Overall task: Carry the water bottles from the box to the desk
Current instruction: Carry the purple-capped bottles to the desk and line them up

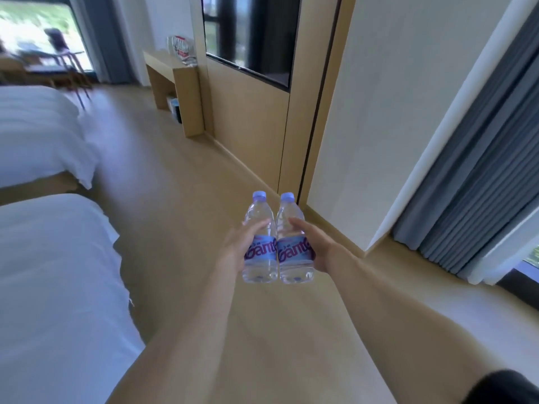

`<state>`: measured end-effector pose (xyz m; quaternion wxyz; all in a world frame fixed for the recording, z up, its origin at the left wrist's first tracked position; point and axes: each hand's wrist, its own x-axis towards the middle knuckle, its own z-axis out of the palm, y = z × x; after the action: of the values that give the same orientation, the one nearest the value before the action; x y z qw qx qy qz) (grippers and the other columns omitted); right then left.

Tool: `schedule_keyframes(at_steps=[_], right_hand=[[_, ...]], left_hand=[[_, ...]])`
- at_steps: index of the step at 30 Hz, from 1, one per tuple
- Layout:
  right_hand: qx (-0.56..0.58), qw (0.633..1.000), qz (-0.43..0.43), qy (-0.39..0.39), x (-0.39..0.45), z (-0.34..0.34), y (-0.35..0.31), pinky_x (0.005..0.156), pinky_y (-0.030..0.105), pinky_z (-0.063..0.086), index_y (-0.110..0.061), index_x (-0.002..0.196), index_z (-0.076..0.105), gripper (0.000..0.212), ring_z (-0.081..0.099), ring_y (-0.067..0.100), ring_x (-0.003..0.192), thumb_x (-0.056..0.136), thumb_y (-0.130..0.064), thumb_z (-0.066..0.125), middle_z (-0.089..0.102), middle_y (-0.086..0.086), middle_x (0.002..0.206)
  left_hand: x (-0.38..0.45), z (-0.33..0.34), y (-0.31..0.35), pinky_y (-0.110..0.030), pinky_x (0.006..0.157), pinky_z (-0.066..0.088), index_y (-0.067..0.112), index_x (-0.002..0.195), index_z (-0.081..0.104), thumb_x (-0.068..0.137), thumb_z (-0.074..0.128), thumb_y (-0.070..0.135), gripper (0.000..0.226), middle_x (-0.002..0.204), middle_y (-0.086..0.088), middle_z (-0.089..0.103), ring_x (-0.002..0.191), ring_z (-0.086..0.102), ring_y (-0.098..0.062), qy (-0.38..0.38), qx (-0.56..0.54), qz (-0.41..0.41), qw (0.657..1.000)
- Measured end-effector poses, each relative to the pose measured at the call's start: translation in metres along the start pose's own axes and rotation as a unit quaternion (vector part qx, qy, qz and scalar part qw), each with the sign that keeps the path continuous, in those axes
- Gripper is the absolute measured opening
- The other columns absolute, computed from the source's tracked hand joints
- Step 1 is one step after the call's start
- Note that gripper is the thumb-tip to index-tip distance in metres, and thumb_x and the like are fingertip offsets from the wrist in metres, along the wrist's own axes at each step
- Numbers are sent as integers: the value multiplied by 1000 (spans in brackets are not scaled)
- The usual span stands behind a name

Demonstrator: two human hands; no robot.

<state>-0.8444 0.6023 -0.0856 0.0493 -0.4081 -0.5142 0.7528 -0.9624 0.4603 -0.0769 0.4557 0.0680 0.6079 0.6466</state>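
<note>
Bottles (277, 243), upright and touching side by side, are held in mid-air: left hand (237, 246) grips one, right hand (316, 249) the other. Tabletop (163, 61) lies ahead-left, well apart.

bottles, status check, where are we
Left hand grips left bottle, right hand grips right bottle. Both upright, mid-carry. Desk ahead, floor path open.

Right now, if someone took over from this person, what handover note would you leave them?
Left hand grips the left bottle; right hand grips the right bottle. Both bottles are upright, side by side, carried above the wood floor.
Done: two bottles picked up; the box is out of view.
Left: walk to the desk ahead by the wall, where some packaged items already sit, and set both down.
</note>
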Motion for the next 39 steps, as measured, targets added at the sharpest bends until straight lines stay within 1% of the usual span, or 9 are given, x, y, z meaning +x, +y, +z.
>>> schedule_keyframes(at_steps=[4,8,14,18,22,25,30,33,39], right_hand=[[-15,999,4,-38,52,23,-24,102,55,50,-6,136,54,66,66,39,114,87,-46,71,68,25,123],[-35,995,11,-89,111,41,-48,102,54,51,-6,136,55,66,66,40,114,87,-48,70,68,25,122],[-49,985,32,-165,205,61,-99,95,49,56,-14,109,62,45,71,33,96,86,-53,70,73,18,106],[-68,973,47,-214,259,70,-140,102,52,51,-12,119,67,50,68,37,110,88,-51,69,71,22,118],[-73,965,49,-246,306,84,-177,106,54,48,-7,140,55,64,62,42,120,91,-47,65,65,26,127],[-73,959,57,-267,336,94,-191,104,52,49,-9,142,52,63,63,41,118,92,-45,65,65,24,128],[-89,952,64,-286,383,116,-211,102,52,51,-11,144,48,65,63,40,119,91,-44,67,65,23,129],[-94,951,58,-289,414,134,-223,93,47,56,-10,143,50,64,66,37,114,92,-45,67,67,21,126],[-133,955,57,-260,492,189,-256,101,53,52,-11,140,53,66,68,37,113,89,-50,68,69,21,122]], left_hand=[[33,-20,20,-66,89,54,17,108,71,66,86,40,50,109,-21,74,94,74,-40,48,-16,16,999],[74,-34,40,-71,85,52,15,106,67,62,87,39,54,98,-21,75,88,74,-43,101,-35,27,994],[147,-43,77,-63,83,56,15,121,63,75,84,38,56,113,-22,72,91,75,-40,165,-57,50,983],[193,-43,109,-45,67,61,12,120,63,79,82,35,51,96,-16,72,73,74,-32,194,-84,65,975],[234,-46,142,-51,77,60,6,124,62,83,78,31,51,100,-23,70,76,72,-36,227,-82,65,968],[258,-56,157,-51,77,59,1,123,60,88,75,27,46,114,-33,67,82,71,-39,240,-83,63,965],[299,-81,176,-68,92,51,2,131,50,88,76,27,56,126,-31,63,109,66,-50,265,-90,51,959],[327,-104,188,-66,89,53,4,125,50,86,79,28,54,121,-28,66,106,68,-47,272,-91,53,957],[401,-166,226,-63,84,57,8,121,52,80,85,30,57,113,-26,69,88,72,-41,247,-104,46,962]])
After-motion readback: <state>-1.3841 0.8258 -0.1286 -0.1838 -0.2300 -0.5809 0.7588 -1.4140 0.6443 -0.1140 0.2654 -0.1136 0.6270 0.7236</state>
